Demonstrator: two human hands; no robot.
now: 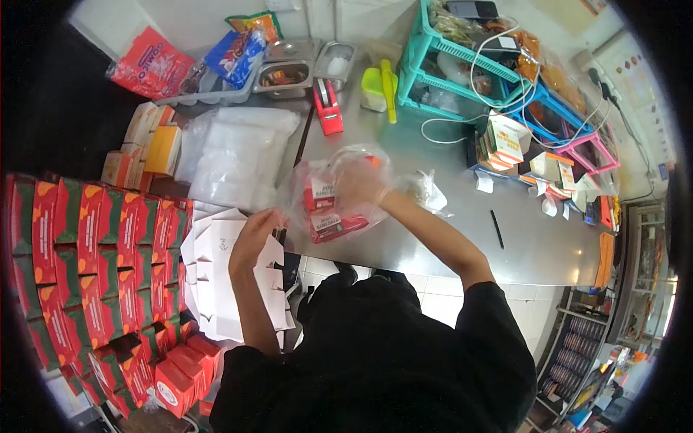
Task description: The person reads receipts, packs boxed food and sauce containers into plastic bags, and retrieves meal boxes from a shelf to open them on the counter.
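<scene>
A clear plastic bag (299,209) lies near the front edge of the steel table, with red and white printed packets (338,225) inside. My right hand (361,186) reaches into this bag from the right, over the packets. Plastic and blur hide its fingers, so what it holds does not show. At the bag's left side, my left hand (254,234) has its fingertips pinched together on the bag's edge. Below that hand lie flat white folded cartons (227,252). A crumpled piece of clear plastic (429,193) rests right of the bag.
Red and green boxes (90,252) are stacked high at left. Behind the cartons sits a pile of clear bags (245,151). A red tape dispenser (328,112), a green container (374,90) and teal baskets (440,108) stand farther back. A black pen (497,229) lies at right.
</scene>
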